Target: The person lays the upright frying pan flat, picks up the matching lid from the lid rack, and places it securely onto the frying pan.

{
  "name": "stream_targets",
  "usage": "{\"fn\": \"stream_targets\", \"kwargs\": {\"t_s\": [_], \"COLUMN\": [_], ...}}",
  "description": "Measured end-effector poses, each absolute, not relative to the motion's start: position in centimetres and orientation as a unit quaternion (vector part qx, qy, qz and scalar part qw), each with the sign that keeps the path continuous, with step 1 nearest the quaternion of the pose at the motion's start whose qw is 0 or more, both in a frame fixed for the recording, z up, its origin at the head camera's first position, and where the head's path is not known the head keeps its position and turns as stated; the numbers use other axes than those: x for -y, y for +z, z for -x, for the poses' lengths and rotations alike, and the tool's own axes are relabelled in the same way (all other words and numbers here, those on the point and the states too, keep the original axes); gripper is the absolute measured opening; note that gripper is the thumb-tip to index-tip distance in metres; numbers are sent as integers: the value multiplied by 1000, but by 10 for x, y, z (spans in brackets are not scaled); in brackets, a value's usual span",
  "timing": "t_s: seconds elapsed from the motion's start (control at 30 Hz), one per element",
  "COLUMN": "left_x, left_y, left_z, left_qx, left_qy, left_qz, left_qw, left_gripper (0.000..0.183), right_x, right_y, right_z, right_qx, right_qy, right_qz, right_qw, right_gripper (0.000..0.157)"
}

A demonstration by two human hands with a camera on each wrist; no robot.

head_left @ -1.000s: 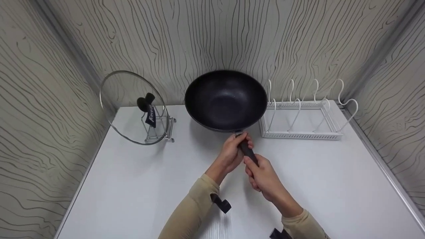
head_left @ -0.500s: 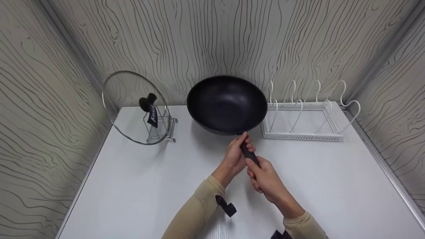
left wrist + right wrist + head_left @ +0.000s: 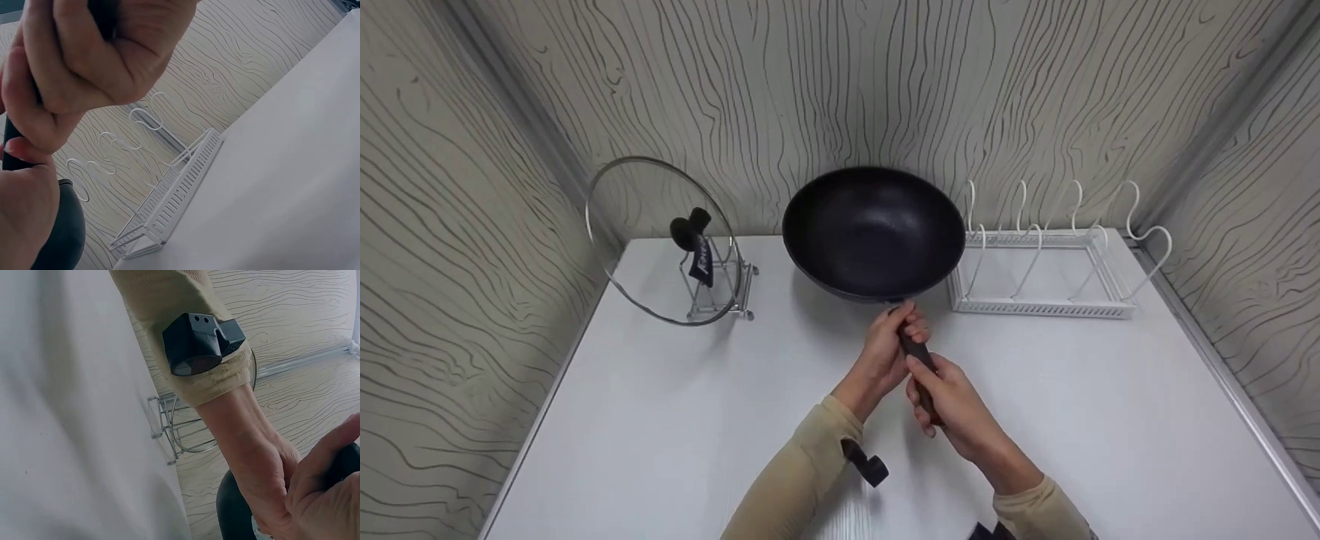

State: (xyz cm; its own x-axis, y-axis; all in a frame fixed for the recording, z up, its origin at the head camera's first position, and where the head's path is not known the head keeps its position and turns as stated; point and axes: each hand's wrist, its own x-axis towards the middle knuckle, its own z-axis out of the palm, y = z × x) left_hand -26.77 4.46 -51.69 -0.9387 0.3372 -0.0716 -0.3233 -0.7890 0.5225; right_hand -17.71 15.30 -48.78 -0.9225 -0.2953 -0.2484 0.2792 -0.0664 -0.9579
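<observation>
A black wok [image 3: 874,236] is held up over the white table in the head view, its dark inside facing me and its shadow on the table below. My left hand [image 3: 885,349] grips the handle [image 3: 916,346] close to the wok's body, thumb along the top. Just behind it, my right hand [image 3: 956,401] holds the rear part, its thumb laid over the handle and the handle's end showing by the fingers. In the right wrist view, the wok's outer side [image 3: 233,509] appears beyond the hands. The left wrist view shows the wok [image 3: 64,230] at lower left.
A glass lid [image 3: 619,281] with a black knob stands upright in a small wire stand [image 3: 746,289] at the back left. At the back right is a white rack [image 3: 1042,307] with curved wire dividers. Patterned wall panels [image 3: 870,82] enclose the table.
The wok stays in nearly the same place, after dipping and rising slightly. My right hand has shifted its hold forward along the handle, so the handle's end now shows by its fingers.
</observation>
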Motion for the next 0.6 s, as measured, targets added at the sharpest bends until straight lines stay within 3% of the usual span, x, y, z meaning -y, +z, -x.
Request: {"fn": "stream_targets", "kwargs": {"t_s": [0.2, 0.6], "left_x": [-39, -38], "left_y": [-516, -510], "left_z": [266, 264], "left_qx": [-277, -279], "left_qy": [941, 939], "left_qz": [-30, -32], "left_qw": [190, 200], "left_gripper": [26, 27], "right_x": [-149, -146], "right_y": [-488, -486], "right_z": [170, 166], "right_qx": [-638, -645], "right_qy": [-737, -735], "right_qz": [20, 37], "right_qw": [224, 206], "right_gripper": [40, 41]}}
